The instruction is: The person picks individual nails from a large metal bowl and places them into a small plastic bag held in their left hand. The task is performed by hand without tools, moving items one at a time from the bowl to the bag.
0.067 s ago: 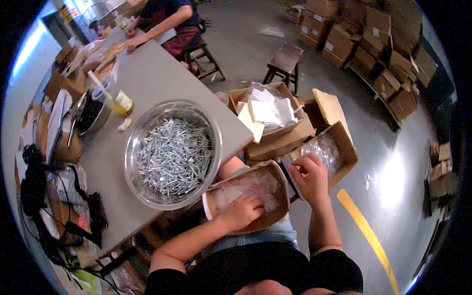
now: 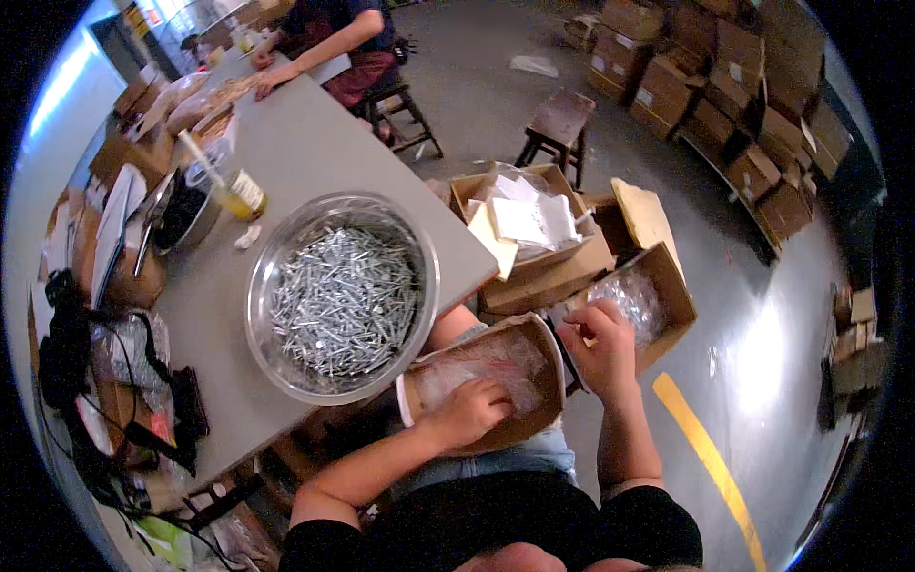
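Note:
On my lap rests an open cardboard box point(image 2: 545, 418) with thin clear plastic bags point(image 2: 467, 374) in it, some showing red lines. My left hand point(image 2: 469, 415) reaches into this box, its fingers bent and close together on the bags; their tips are partly hidden. Over the near edge of a second box point(image 2: 679, 322) to the right, my right hand point(image 2: 602, 348) is raised with thumb and fingers curled together in a pinch. Whatever lies between those fingertips is too small to make out. Crumpled clear plastic point(image 2: 637, 297) fills the second box beside it.
A steel bowl point(image 2: 429, 329) of loose screws or nails point(image 2: 345, 300) stands on the grey table point(image 2: 324, 143). Beyond it are a drink cup point(image 2: 242, 195) and a dark-filled bowl point(image 2: 202, 227). Another person point(image 2: 334, 43) sits at the far end. A stool point(image 2: 560, 119) and stacked cartons point(image 2: 710, 91) stand behind.
The view has shifted slightly, so the table and boxes sit a little further right in the picture. Both my hands stay in nearly the same places and poses.

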